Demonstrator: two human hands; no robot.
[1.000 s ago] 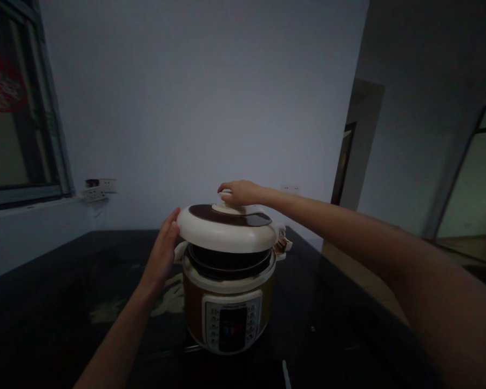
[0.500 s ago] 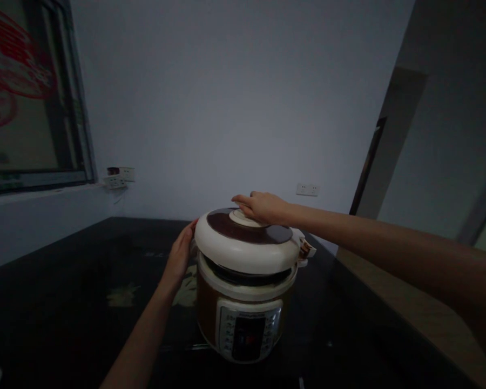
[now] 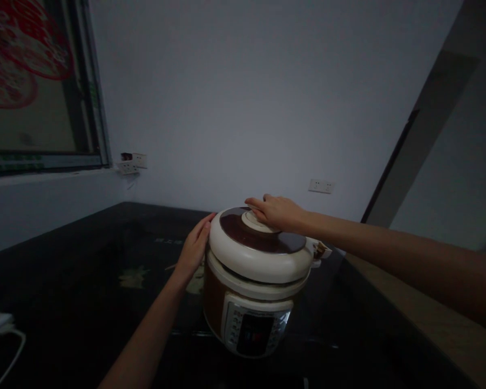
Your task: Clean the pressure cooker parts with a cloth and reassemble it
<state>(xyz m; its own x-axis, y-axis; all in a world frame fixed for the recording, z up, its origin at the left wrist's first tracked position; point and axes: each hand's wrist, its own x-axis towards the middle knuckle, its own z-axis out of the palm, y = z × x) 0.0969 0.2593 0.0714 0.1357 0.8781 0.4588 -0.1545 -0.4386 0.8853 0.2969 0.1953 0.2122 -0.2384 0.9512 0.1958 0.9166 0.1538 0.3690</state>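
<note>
A white and brown electric pressure cooker (image 3: 214, 300) stands on the dark table, its control panel facing me. Its lid (image 3: 263, 265), white-rimmed with a dark brown top, sits slightly tilted, with a dark gap showing at the front between it and the body. My right hand (image 3: 277, 212) reaches in from the right and is closed over the lid's round cream knob (image 3: 253, 220). Against the lid's left side rests my left hand (image 3: 195, 246), fingers stretched along the rim and the fingertips partly hidden behind it.
The glossy black table (image 3: 105, 319) carries a pale leaf-like decoration (image 3: 133, 277). A white object with a cable (image 3: 14, 337) lies at the left edge. Wall sockets (image 3: 321, 186) are on the wall behind, and a window (image 3: 36, 108) is at the left.
The front gap under the lid has narrowed as the lid sank closer to the body. Both hands keep their places on it. My view has tilted and shifted, revealing more of the white object.
</note>
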